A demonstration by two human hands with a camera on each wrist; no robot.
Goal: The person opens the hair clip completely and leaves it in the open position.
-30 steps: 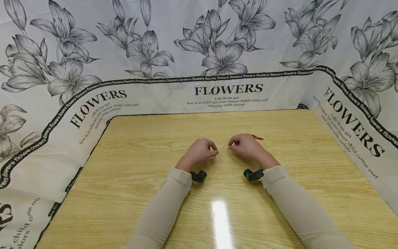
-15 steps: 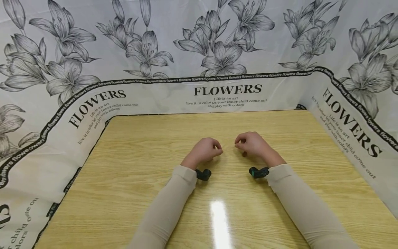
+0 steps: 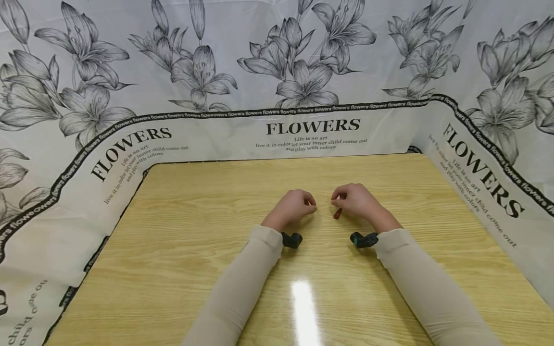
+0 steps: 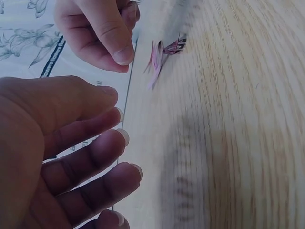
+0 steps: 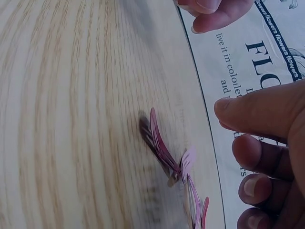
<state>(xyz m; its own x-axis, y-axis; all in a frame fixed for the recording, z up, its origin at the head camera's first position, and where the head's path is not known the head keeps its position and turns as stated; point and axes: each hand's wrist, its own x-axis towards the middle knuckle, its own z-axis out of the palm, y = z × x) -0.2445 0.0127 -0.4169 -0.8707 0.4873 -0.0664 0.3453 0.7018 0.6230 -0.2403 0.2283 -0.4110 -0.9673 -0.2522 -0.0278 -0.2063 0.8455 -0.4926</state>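
The left hand and right hand hover apart above the table, fingers loosely curled and seemingly holding nothing, with the red-and-pink piece just below the right fingertips, on their near side; whether it touches the wood is unclear. Its slender parts look delicate, so slow, light fingertip work seems best.

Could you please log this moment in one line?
left hand: nothing visibly held | right hand: nothing visibly held | red piece: near right hand
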